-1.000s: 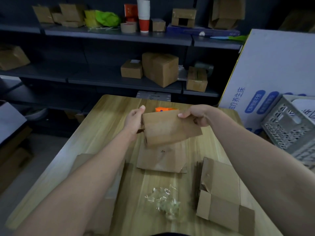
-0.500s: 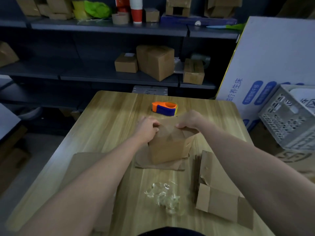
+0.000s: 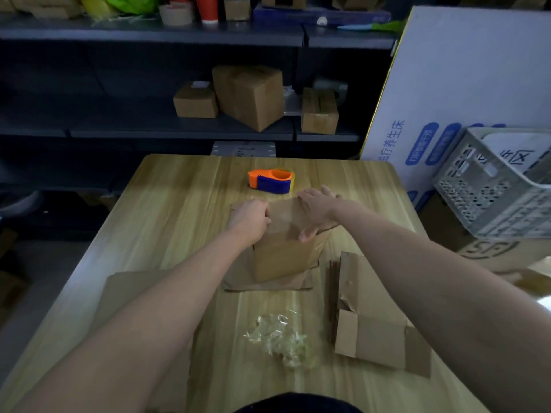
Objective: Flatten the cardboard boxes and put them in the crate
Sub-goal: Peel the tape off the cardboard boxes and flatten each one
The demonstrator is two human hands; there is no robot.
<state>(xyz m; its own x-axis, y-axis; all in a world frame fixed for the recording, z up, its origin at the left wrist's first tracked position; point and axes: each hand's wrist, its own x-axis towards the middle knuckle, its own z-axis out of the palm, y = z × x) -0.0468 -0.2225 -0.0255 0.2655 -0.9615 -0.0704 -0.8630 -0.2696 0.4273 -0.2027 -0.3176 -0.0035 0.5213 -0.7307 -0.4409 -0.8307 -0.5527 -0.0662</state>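
Observation:
A small brown cardboard box (image 3: 283, 251) lies partly collapsed on a flat cardboard sheet (image 3: 268, 283) in the middle of the wooden table (image 3: 167, 204). My left hand (image 3: 249, 219) is curled at the box's upper left edge, gripping it. My right hand (image 3: 317, 208) lies spread over the box's top right, fingers straight, thumb down its side, pressing it. A flattened box (image 3: 372, 320) lies at the right front. Another flat cardboard piece (image 3: 125, 293) shows under my left forearm. The grey slotted crate (image 3: 489, 198) stands right of the table.
An orange and blue tape dispenser (image 3: 271, 180) sits just beyond the box. Crumpled clear tape (image 3: 280, 338) lies at the front middle. Dark shelves (image 3: 179, 132) with several cardboard boxes run along the back. A large white printed carton (image 3: 465, 70) leans at the right.
The box was held up in the air with both hands; it has come down onto the flat sheet. My right hand has spread over its top and the box has been pushed flatter.

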